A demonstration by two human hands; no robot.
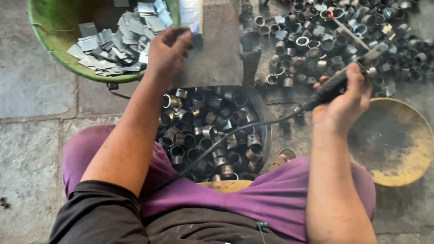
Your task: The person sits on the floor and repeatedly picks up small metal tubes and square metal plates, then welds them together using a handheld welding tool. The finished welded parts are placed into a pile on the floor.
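Just beyond your purple-clad knees sits the dark bowl [259, 122] of short metal rings, and past its far rim your right hand [342, 99] is clenched around a black, cabled welding holder [337, 81] while your left hand [166, 53] pinches small grey metal pieces [143, 56] beside the green basin [42, 9].

This is a small metal workshop, with the work done seated on a stone floor [9, 134]. A pan [260, 115] between the knees is full of short metal rings [205, 137], and more rings lie heaped on the floor [341, 38]. A green basin [41, 15] holds cut metal plates [119, 38]. A corded welding tool [337, 80], a dark steel block [219, 48] and a soot-stained yellow pan [415, 152] complete it.
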